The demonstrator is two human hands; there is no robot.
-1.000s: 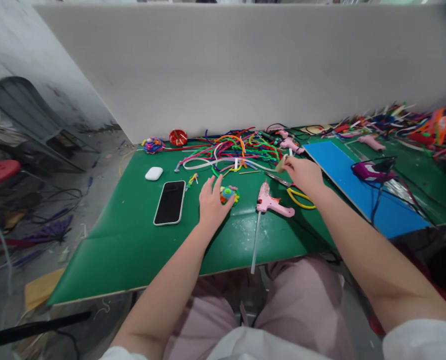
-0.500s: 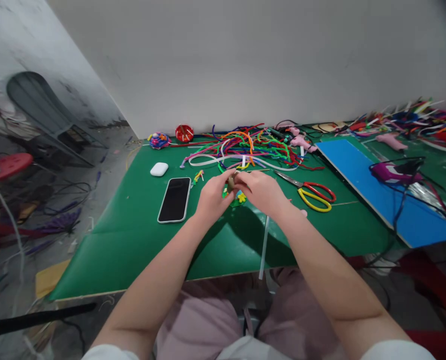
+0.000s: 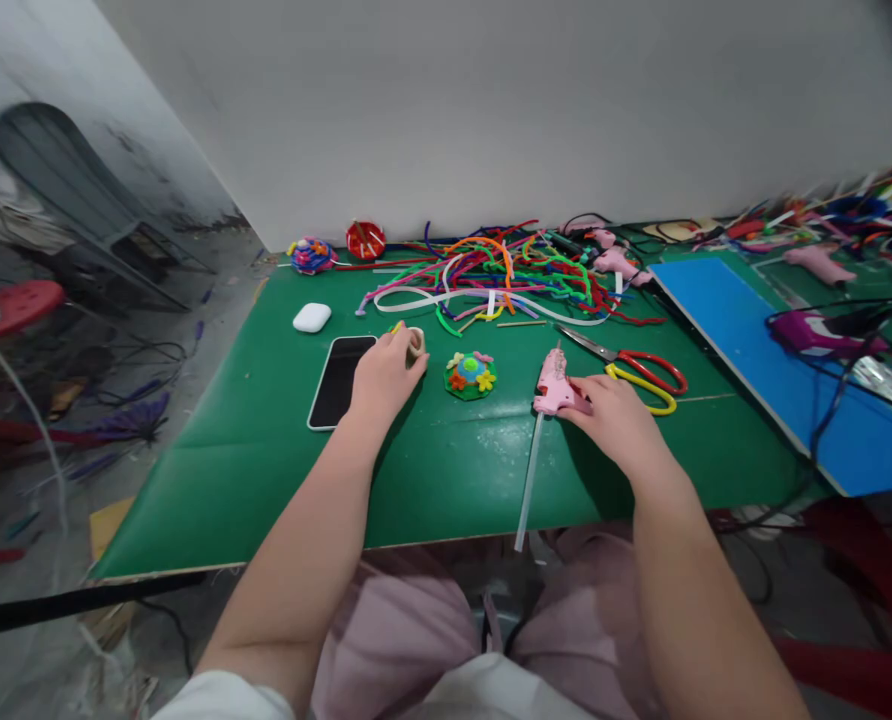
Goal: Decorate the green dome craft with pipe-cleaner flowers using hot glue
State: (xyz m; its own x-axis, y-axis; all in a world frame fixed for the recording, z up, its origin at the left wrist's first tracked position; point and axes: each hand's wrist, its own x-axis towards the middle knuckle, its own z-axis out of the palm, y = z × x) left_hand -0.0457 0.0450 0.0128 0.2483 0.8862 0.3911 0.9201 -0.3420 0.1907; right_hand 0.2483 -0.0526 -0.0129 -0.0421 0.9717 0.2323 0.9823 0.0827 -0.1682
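Observation:
My left hand is closed on a small beige ring-shaped piece, just above the table by the phone. My fingers hide part of the piece. Its exact kind I cannot make out. My right hand grips the handle of a pink glue gun. A long clear glue stick runs from the gun's back end past the table's front edge. Between my hands sits a small round craft piece with a green base, a blue centre and orange, yellow and pink flowers.
Scissors with red and yellow handles lie right of the glue gun. Tangled pipe cleaners spread along the back. A blue board carries a purple tool with black cable. A white case lies at left.
My hands have parted. The left moved left with the beige piece; the right moved right and took hold of the pink glue gun. The flowered piece between them is now uncovered.

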